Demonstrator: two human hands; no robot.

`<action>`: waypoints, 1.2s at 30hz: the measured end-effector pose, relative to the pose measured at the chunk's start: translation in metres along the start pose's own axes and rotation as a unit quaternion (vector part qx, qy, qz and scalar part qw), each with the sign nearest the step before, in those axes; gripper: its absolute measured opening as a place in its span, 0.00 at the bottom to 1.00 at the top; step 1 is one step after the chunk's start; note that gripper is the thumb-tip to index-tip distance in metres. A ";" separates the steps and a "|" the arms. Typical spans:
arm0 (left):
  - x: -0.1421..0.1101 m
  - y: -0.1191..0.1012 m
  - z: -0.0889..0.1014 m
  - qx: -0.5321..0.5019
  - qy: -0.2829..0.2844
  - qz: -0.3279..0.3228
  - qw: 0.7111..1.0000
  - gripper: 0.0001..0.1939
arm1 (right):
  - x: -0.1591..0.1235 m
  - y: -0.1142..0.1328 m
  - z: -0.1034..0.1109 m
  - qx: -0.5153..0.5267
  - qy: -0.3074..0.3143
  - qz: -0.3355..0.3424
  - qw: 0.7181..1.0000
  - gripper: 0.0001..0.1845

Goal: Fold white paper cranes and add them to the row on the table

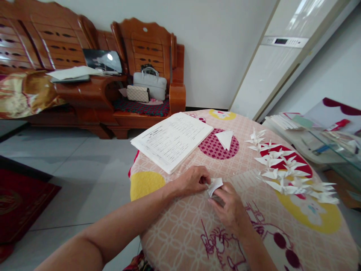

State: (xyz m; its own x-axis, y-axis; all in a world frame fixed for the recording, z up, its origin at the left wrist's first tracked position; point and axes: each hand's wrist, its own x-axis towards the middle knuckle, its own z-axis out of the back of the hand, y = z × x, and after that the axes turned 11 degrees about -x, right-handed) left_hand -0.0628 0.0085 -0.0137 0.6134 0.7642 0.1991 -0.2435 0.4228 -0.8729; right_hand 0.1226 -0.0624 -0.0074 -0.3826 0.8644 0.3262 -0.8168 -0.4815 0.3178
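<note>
A small piece of folded white paper [215,186] is between my two hands, just above the patterned tablecloth. My left hand [194,180] pinches its left edge with the fingers curled. On the right side, my right hand [229,205] grips the same paper, its fingers partly behind and inside the fold. Several finished paper cranes [282,162] stand in loose rows to the right. Beyond my hands lies a folded white paper triangle [225,139]. To the left of it is a stack of printed sheets [172,141].
The round table [175,233] has a pink patterned cloth. A glass-topped stand [332,139] with papers and a red-capped item adjoins it at right. Behind are a wooden chair [177,98] with a grey handbag [150,83], and a tall white air conditioner [265,67].
</note>
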 end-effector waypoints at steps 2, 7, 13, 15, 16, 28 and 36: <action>0.000 0.001 0.000 -0.002 0.003 -0.003 1.000 0.07 | -0.001 0.000 -0.006 -0.040 -0.018 -0.008 0.999 0.05; 0.001 0.003 0.002 -0.012 0.007 0.008 1.000 0.08 | -0.002 -0.001 -0.017 -0.086 -0.048 0.020 0.995 0.05; 0.002 0.003 0.002 -0.014 0.008 0.023 1.000 0.08 | 0.000 0.001 -0.020 -0.088 -0.067 0.017 0.994 0.07; 0.002 0.003 0.002 -0.012 0.007 0.027 1.000 0.09 | 0.002 0.002 -0.021 -0.076 -0.077 0.010 0.994 0.07; 0.002 0.003 0.002 -0.010 0.007 0.028 1.000 0.09 | 0.002 0.003 -0.021 -0.070 -0.081 0.007 0.994 0.08; 0.003 0.002 0.002 0.017 0.003 0.017 1.000 0.09 | 0.005 0.005 -0.023 -0.029 -0.104 -0.012 0.994 0.09; 0.002 -0.026 0.003 0.055 -0.019 0.026 0.998 0.19 | 0.007 0.009 -0.025 -0.067 -0.118 -0.009 0.991 0.11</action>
State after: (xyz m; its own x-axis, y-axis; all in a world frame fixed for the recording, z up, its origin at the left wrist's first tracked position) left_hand -0.0573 0.0005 0.0105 0.5693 0.8038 0.1726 -0.3562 0.4304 -0.8294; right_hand 0.1022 -0.0567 -0.0243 -0.2686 0.8073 0.5255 -0.8788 -0.4288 0.2094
